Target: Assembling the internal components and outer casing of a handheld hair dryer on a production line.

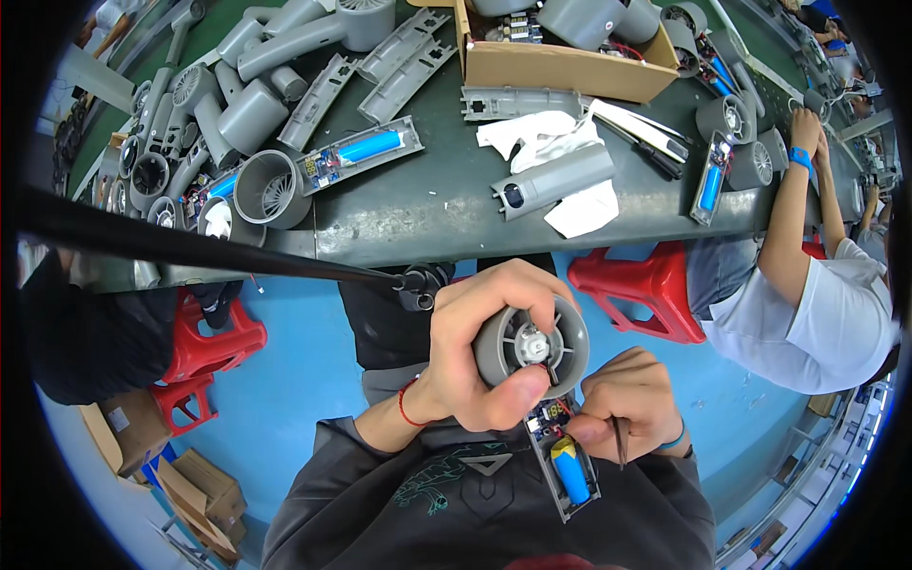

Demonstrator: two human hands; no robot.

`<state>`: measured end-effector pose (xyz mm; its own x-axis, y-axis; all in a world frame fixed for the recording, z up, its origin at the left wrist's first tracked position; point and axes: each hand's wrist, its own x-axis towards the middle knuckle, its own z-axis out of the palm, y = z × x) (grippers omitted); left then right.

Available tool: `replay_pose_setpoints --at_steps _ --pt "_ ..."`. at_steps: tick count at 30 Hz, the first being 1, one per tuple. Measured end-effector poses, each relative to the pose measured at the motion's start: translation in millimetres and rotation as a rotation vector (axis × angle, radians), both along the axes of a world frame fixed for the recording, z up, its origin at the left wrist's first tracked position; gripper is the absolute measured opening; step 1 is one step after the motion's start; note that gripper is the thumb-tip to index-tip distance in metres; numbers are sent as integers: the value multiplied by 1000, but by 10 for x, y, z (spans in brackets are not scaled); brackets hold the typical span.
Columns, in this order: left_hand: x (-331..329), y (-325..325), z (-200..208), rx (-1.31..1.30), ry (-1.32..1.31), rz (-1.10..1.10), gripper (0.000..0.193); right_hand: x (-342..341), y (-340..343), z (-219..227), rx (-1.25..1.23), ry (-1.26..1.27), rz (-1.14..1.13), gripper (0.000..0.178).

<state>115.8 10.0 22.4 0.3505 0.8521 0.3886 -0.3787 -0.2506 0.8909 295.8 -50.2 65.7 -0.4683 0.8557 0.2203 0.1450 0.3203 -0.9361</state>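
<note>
Left hand (475, 351) fingers wrapped around grey fan housing (532, 347), held over my lap. Right hand (632, 404) fingers pinch thin tool (619, 442), just right of handle shell (565, 465), whose long axis runs down from housing.

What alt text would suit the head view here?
A left hand grips a grey fan housing over the lap while the right hand holds tweezers at its battery handle; grey parts crowd the workbench beyond.
</note>
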Motion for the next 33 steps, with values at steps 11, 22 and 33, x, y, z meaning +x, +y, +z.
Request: replay_pose_setpoints --at_steps 11,22,33 --pt "38 -54 -39 -105 -14 -54 40 29 -40 4 19 -64 -17 30" --pt "-46 6 10 -144 43 -176 45 196 27 39 -446 46 58 8" --pt "20 34 -165 -401 20 -199 53 177 129 -188 -1034 567 210 21"
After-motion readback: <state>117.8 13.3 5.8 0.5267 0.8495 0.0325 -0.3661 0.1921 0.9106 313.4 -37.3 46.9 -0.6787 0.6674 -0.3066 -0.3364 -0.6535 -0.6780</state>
